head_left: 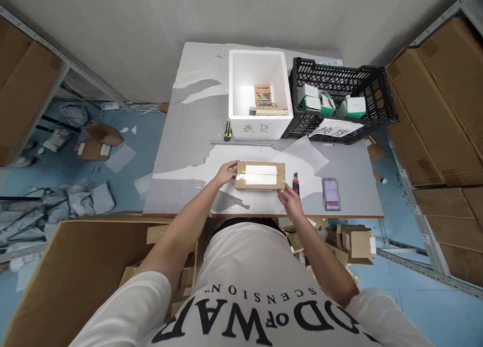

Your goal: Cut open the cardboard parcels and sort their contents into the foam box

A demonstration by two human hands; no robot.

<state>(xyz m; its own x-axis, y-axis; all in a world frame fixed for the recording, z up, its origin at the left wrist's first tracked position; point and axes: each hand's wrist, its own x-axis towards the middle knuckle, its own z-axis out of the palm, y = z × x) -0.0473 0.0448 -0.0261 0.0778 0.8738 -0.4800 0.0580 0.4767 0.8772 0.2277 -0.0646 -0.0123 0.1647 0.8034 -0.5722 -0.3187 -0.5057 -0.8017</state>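
Fingers (232, 165) of the left hand (225, 173) clasp the left end of a taped cardboard box (260, 175); the right hand (291, 201) pinches its near right corner, over white paper (222, 158). That corner pinch looks light, so the box could tip. A red-and-black utility knife (296, 186) lies just beside the right hand; a sideways sweep could knock it.

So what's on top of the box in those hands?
White paper lies on the box, with shiny tape at the left; what's beneath the paper is hidden.
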